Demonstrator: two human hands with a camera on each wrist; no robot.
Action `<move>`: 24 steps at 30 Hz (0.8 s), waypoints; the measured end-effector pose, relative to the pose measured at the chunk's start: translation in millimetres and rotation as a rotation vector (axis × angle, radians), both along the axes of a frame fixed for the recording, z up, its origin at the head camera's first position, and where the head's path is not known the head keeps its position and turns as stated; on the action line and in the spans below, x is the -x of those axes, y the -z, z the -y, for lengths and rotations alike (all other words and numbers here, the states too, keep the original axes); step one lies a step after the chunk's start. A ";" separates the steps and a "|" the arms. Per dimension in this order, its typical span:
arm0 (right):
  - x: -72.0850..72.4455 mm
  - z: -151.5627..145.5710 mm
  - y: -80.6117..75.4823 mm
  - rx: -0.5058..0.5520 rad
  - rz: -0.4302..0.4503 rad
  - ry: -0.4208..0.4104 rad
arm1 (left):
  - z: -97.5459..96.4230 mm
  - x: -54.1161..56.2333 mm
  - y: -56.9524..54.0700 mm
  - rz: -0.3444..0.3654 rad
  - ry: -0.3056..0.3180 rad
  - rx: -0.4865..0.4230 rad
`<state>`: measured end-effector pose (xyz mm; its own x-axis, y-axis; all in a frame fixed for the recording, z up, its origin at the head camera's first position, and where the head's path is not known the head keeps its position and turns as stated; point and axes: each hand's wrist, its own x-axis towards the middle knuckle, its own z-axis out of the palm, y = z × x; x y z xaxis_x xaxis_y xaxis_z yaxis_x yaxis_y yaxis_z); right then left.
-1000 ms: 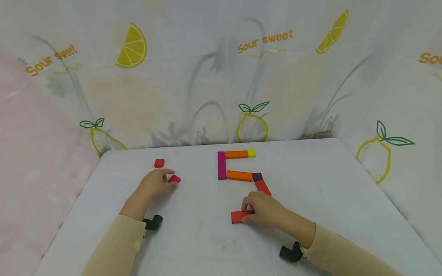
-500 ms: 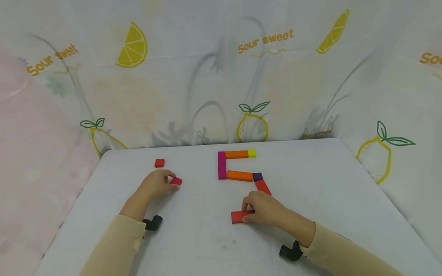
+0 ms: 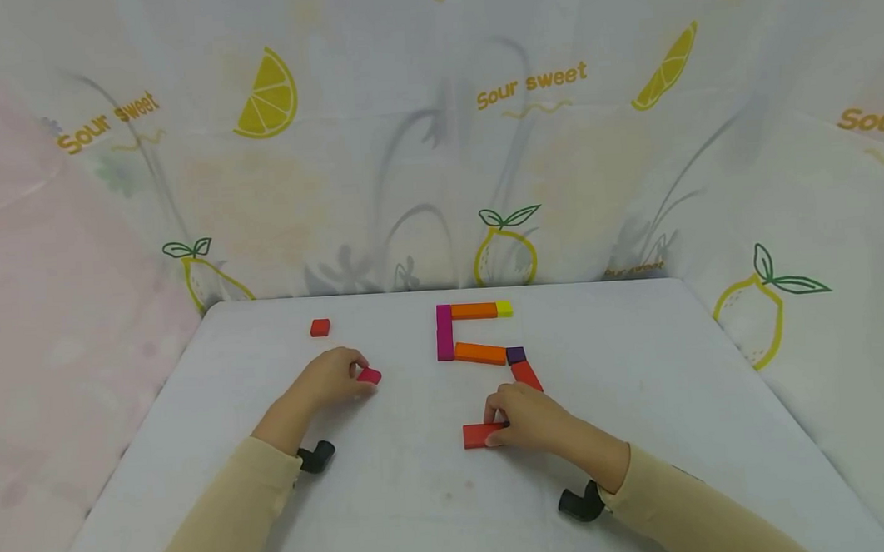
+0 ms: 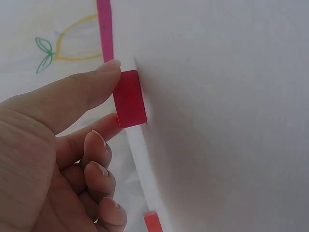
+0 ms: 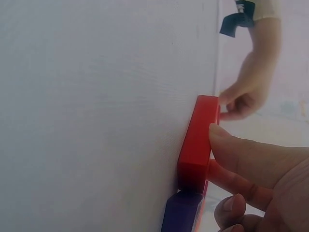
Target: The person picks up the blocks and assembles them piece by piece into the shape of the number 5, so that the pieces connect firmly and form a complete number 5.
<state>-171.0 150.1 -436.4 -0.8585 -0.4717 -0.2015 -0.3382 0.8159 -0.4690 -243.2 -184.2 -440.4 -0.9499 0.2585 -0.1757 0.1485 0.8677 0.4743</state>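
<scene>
My left hand [image 3: 330,378] pinches a small crimson block [image 4: 129,99] between thumb and finger, left of the laid-out blocks. The other fingers curl loosely below. My right hand [image 3: 532,419] pinches a long red block [image 5: 197,142] low over the table at front centre. A dark purple block [image 5: 182,212] meets the end of that red block and is mostly hidden by my hand in the head view. Behind, a magenta strip [image 3: 445,342] runs front to back. An orange block [image 3: 474,311] and a yellow cube [image 3: 504,309] extend from its far end.
A second orange block [image 3: 479,354] leads from the magenta strip to a purple cube [image 3: 516,355] and a slanted red block [image 3: 526,376], close behind my right hand. A small red block [image 3: 320,327] lies at the back left. A lemon-print cloth [image 3: 377,188] hangs behind the white table [image 3: 394,512].
My left hand has moved right and a little nearer, carrying the crimson block. The right hand keeps its place on the red block.
</scene>
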 end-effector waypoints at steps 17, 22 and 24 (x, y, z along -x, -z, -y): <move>1.9 1.0 -2.2 0.004 0.025 0.007 | -47.9 -27.9 2.2 0.003 0.130 0.027; 2.4 1.3 -1.9 0.002 0.029 0.008 | -58.5 -34.4 2.0 0.011 0.148 0.035; 2.6 1.3 -1.5 0.001 0.031 0.008 | -61.9 -36.8 2.7 0.006 0.164 0.035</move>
<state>-173.6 148.8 -434.9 -0.8558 -0.4647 -0.2275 -0.3169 0.8184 -0.4795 -206.4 -122.3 -443.1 -0.8942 0.4040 -0.1928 0.2871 0.8479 0.4456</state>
